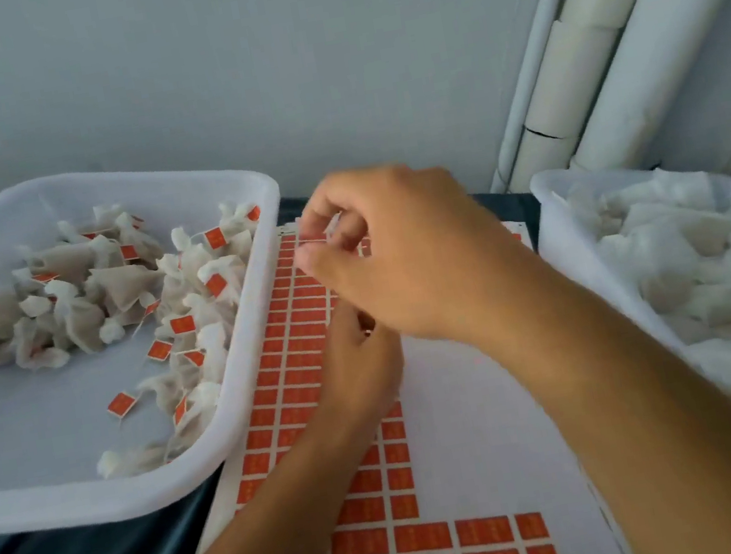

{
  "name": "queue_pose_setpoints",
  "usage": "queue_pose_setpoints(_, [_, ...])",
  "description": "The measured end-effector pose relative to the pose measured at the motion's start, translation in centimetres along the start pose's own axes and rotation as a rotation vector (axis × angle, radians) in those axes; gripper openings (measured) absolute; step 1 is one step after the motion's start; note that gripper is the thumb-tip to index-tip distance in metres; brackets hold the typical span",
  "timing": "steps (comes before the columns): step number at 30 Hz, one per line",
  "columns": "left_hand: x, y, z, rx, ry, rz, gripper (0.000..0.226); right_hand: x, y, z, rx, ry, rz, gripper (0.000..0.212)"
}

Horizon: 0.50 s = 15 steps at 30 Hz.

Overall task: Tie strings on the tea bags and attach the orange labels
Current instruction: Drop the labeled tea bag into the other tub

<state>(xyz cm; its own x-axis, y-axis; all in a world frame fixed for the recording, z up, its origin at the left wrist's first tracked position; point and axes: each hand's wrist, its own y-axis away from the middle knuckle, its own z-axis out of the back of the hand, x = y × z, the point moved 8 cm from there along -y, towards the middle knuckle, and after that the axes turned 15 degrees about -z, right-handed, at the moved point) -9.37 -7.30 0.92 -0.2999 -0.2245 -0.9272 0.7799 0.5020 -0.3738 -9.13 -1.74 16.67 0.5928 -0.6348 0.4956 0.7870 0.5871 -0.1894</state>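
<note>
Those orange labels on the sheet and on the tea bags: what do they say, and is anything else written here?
Orange labels on the label sheet: faint print, too blurred to read.
Orange labels on the tea bags in the left tray: too small and blurred to read.
No other writing shows.

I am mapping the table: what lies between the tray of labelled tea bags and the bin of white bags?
In the head view, the orange label sheet lies there, with both hands over it.

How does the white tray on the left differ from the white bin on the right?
The shallow white plastic tray on the left holds loosely spread tea bags carrying orange labels; the white bin on the right is piled high with white bags showing no labels. Both are white plastic and flank the label sheet.
</note>
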Motion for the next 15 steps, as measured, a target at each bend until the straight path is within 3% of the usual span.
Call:
queue_pose_setpoints(2, [1.1,-0.2,0.0,-0.011,-0.034,0.041,0.006,-2.7,-1.1,3.5,-0.083,0.087,-0.092,0.015])
queue_pose_setpoints(7, [2.3,-0.2,-0.6,0.024,-0.176,0.065,0.010,-12.8,-2.9,11.6,-0.237,0.340,-0.426,0.013])
queue_pose_setpoints(11, [2.1,0.0,-0.5,0.014,-0.202,0.064,0.012,-21.2,-2.5,12.3,-0.079,0.653,-0.675,0.030])
queue_pose_setpoints(15, [1.9,0.0,-0.5,0.012,-0.211,0.059,0.012,-26.6,-0.7,10.2,0.080,0.663,-0.784,0.038])
